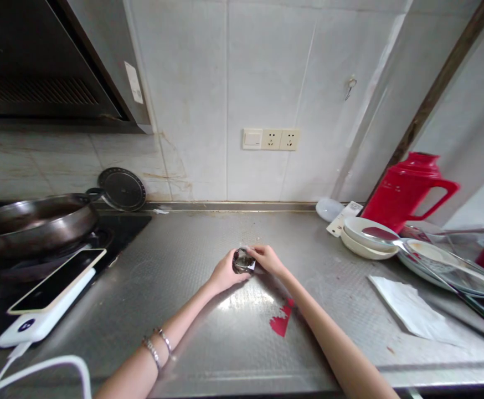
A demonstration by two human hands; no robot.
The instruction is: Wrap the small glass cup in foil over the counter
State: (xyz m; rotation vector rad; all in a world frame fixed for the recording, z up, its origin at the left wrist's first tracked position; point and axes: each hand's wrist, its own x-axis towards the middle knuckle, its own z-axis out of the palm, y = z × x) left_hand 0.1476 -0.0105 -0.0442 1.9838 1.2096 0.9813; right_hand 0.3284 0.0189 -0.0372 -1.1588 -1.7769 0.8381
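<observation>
Near the middle of the metal counter [175, 266], a small round dark container [242, 262] with a shiny rim is between both hands. My left hand [226, 272] wraps round its left and lower side. The fingers of my right hand [267, 259] are pressed together at its upper right edge; what they pinch, if anything, is too small to make out. A torn piece of red paper [281, 320] lies on the counter below my right hand.
On the left, a pan [38, 224] sits on the black stove, with a phone [57, 281] on a white power bank in front. To the right are a red thermos [403, 191], stacked bowls [369, 244], plates with utensils, and a white tissue [412, 307].
</observation>
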